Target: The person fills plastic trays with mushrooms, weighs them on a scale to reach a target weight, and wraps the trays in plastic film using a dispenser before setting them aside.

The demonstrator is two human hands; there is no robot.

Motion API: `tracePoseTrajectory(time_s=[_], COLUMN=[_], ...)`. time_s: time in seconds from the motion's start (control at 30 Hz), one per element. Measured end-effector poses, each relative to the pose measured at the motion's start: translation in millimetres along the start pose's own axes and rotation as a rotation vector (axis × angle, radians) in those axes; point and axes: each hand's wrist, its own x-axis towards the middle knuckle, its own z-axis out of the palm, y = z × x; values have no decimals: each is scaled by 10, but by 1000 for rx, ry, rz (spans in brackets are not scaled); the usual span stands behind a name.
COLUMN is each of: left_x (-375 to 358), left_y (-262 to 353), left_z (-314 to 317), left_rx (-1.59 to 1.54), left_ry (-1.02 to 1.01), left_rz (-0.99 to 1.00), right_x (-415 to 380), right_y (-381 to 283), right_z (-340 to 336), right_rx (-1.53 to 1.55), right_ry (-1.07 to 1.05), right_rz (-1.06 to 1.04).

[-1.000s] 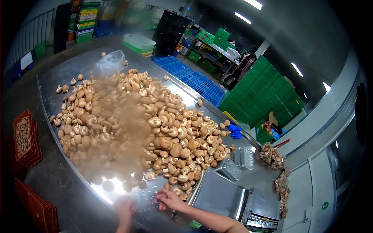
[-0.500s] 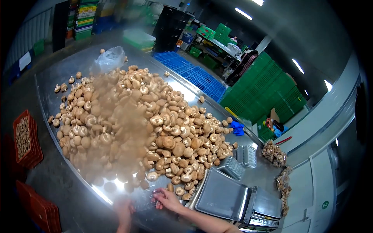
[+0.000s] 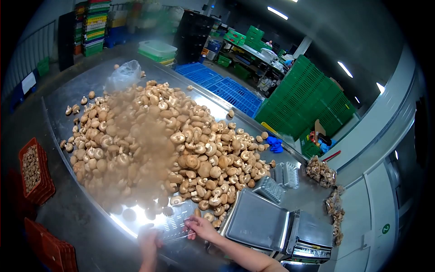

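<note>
Between my hands is a clear plastic tray [image 3: 177, 223] with slots in its base, held at the front edge of the metal table. My right hand [image 3: 202, 228] pinches the tray's right edge between thumb and fingers. My left hand [image 3: 149, 243] grips its left side, though a hazy patch in the view blurs those fingers. Just beyond the tray lies a large heap of brown mushrooms [image 3: 206, 170], partly veiled by the same smear. No mushrooms can be made out inside the tray.
Right of my hands stands a scale [image 3: 257, 221] with a flat metal platform. Stacked clear trays [image 3: 270, 189], a blue glove [image 3: 274, 144] and bagged mushrooms [image 3: 321, 171] lie beyond it. Red crates [image 3: 40, 181] stand left, green crates [image 3: 303, 102] behind.
Both hands have turned the tray so more of its slotted base shows, and it reaches farther toward the heap. The whole view has shifted slightly.
</note>
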Motion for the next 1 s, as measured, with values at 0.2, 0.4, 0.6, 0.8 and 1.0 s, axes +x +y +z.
tracePoseTrajectory(time_s=[0.2, 0.4, 0.6, 0.8, 1.0], left_x=[-75, -185, -239, -227, -241], left_y=[-56, -64, -68, -95, -95], left_z=[-3, 22, 89, 187, 291], left_rx=[20, 64, 83, 100, 36], left_ry=[-66, -64, -70, -98, -102], left_rz=[-9, -2, -13, -44, -38], right_x=[-28, -157, -267, -334, -321], right_y=[-111, 27, 97, 115, 40], right_z=[-164, -104, -155, -233, -364], right_rx=[-25, -26, 27, 20, -20], right_ry=[27, 38, 28, 63, 133], right_rz=[-98, -63, -67, -71, -74])
